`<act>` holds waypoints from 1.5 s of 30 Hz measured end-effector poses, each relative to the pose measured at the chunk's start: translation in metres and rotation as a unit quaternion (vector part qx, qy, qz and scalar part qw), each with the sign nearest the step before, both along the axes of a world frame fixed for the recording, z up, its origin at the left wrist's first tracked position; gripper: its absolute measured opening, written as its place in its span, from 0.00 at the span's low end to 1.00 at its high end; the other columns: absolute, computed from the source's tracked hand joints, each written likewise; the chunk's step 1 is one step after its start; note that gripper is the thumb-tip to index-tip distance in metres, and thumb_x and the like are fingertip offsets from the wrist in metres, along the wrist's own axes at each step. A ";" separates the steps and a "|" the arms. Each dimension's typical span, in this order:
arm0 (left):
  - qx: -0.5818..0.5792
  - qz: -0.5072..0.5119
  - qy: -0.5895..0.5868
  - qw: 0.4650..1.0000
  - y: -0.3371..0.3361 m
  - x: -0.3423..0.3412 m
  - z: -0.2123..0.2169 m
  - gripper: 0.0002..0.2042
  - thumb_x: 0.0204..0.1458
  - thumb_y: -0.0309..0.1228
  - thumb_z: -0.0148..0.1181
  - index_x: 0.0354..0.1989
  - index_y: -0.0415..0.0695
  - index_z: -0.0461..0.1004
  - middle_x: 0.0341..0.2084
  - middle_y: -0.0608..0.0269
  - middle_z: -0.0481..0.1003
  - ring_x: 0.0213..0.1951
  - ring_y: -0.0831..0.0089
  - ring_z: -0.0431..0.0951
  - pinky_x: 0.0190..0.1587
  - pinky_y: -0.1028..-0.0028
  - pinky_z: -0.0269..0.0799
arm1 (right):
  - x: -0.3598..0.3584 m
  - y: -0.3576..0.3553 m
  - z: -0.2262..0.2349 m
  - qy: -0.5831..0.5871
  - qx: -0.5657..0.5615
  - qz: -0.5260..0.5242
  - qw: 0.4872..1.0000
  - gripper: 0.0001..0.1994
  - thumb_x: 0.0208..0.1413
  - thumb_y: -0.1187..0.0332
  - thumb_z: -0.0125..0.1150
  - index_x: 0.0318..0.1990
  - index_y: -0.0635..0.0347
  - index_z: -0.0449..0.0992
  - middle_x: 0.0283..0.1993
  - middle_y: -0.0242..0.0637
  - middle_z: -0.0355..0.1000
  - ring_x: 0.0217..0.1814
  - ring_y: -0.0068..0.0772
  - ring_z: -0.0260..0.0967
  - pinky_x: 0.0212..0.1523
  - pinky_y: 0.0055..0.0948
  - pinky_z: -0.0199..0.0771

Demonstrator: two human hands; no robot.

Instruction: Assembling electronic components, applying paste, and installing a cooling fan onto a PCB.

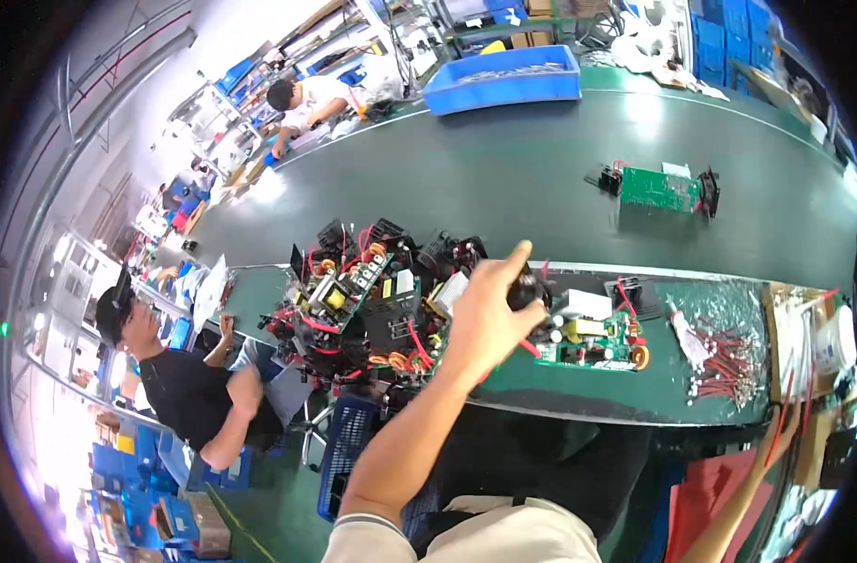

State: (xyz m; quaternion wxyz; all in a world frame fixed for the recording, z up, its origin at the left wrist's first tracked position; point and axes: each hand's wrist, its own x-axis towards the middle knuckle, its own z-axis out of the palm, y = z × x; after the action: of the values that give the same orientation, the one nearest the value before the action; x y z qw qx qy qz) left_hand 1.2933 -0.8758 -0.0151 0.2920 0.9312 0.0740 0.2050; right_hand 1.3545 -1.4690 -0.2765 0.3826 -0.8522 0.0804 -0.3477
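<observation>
My left hand (pixel 489 314) reaches over the bench with its thumb and fingers around a black plastic part (pixel 522 289). That part is at the left end of a green circuit board (pixel 592 352) carrying a white block, a yellow transformer and a copper coil; whether the two are joined is hidden. At the far right, my right hand (pixel 780 436) is closed on red wires (pixel 782 408) beside a cardboard box (pixel 780 324). Red wires with metal ends (pixel 728 368) lie in a bunch on clear plastic between the board and the box.
A heap of circuit boards with black end pieces (pixel 381 310) covers the bench's left part. On the green conveyor (pixel 503 178) lie another board (pixel 660 190) and a blue bin (pixel 503 83). A co-worker (pixel 194 385) sits at left; another person (pixel 316 103) works across the belt.
</observation>
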 end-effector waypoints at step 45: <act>0.365 -0.073 0.239 0.897 0.047 0.384 -0.087 0.12 0.43 0.33 0.66 0.39 0.52 0.80 0.42 0.60 0.77 0.53 0.58 0.72 0.52 0.53 0.67 | -0.135 0.196 -0.089 0.444 0.079 0.349 0.821 0.19 0.58 0.73 0.56 0.56 0.70 0.68 0.51 0.46 0.73 0.52 0.36 0.70 0.54 0.32 0.69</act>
State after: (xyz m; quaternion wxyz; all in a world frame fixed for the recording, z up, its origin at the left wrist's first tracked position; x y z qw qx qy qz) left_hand 1.6771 -0.8287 -0.1024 -0.0804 0.9962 -0.0068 -0.0332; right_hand 1.2194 -1.2730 -0.3659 0.4673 -0.8522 -0.0337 0.2329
